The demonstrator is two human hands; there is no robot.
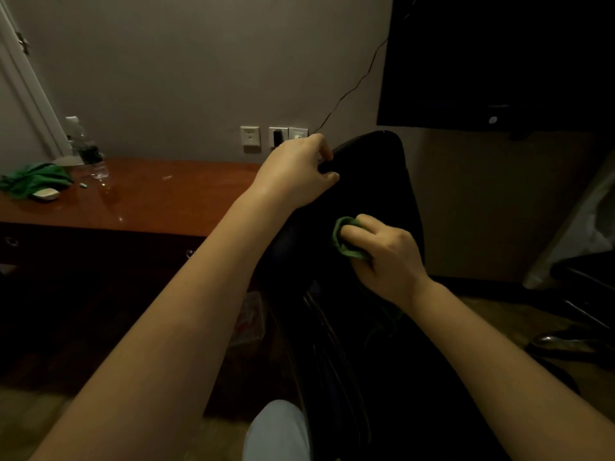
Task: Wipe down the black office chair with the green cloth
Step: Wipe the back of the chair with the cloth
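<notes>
The black office chair (382, 181) stands in front of me with its backrest at the centre of the view. My left hand (296, 171) grips the upper left edge of the backrest, fingers curled over the rim. My right hand (386, 254) holds a bunched green cloth (346, 237) and presses it against the dark backrest, a little below and to the right of the left hand. Most of the cloth is hidden under my fingers.
A glossy brown desk (143, 197) runs along the left, carrying another green cloth (33, 181), a plastic bottle (80, 141) and small items. Wall sockets (276, 138) and a cable sit behind the chair. A dark screen (499, 61) hangs at upper right. A second chair's base (572, 341) is at right.
</notes>
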